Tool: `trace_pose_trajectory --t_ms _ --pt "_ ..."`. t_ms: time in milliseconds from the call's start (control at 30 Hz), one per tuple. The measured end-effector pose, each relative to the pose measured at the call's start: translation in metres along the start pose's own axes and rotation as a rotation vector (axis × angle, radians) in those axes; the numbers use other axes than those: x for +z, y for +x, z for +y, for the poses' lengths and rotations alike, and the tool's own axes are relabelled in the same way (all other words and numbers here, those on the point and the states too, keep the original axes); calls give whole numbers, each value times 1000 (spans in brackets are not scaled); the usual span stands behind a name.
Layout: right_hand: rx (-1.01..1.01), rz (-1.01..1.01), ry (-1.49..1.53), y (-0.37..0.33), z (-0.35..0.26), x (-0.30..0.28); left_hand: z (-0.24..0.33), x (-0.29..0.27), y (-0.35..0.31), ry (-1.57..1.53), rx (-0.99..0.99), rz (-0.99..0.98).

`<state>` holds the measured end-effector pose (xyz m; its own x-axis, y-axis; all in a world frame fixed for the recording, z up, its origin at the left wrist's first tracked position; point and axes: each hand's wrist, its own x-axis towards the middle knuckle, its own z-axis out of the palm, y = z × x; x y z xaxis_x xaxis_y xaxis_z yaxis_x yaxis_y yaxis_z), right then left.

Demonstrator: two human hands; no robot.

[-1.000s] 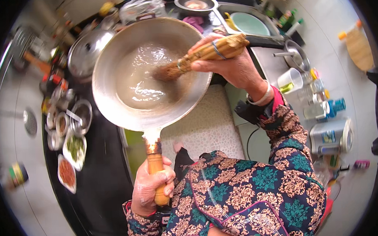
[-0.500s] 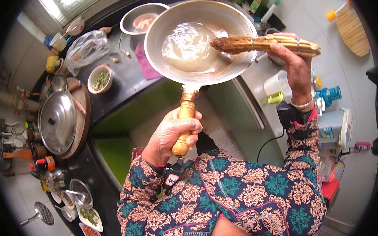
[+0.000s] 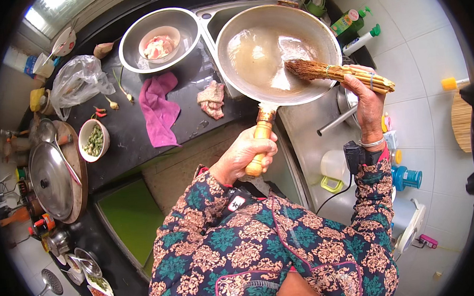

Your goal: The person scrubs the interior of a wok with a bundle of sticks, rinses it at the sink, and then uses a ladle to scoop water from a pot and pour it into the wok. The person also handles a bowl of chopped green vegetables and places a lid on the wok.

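Grey-metal wok (image 3: 319,33), upper right of centre, holding murky water (image 3: 257,57), left hand (image 3: 248,152) gripping its wooden handle (image 3: 263,129), right hand (image 3: 368,102) clasping bamboo-stick brush (image 3: 318,70); spill risk if the one-handed hold tilts under load.

Purple cloth (image 3: 160,111), crumpled plastic bag (image 3: 81,83) on black counter (image 3: 122,134).

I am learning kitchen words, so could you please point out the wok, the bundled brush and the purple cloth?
Wok (image 3: 276,15), head view: on its far inner wall.
Bundled brush (image 3: 322,72), head view: about halfway along it.
Purple cloth (image 3: 159,107), head view: on its middle.
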<state>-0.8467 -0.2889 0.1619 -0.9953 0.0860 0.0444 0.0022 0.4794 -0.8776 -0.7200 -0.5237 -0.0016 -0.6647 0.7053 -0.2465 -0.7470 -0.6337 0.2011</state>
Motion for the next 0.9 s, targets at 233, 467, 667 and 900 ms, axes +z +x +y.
trace_pose_trajectory --t_ms 233,467,667,900 --pt "-56 24 -64 26 -8 30 29 -10 37 -91 -48 -74" --pt "14 2 -81 33 -24 50 21 -12 47 -210 -79 -113" --pt "-22 -104 -154 38 -38 70 16 -12 42 -311 -77 -141" --pt "-50 -153 -282 44 -63 97 23 -9 34 -392 -54 -234"
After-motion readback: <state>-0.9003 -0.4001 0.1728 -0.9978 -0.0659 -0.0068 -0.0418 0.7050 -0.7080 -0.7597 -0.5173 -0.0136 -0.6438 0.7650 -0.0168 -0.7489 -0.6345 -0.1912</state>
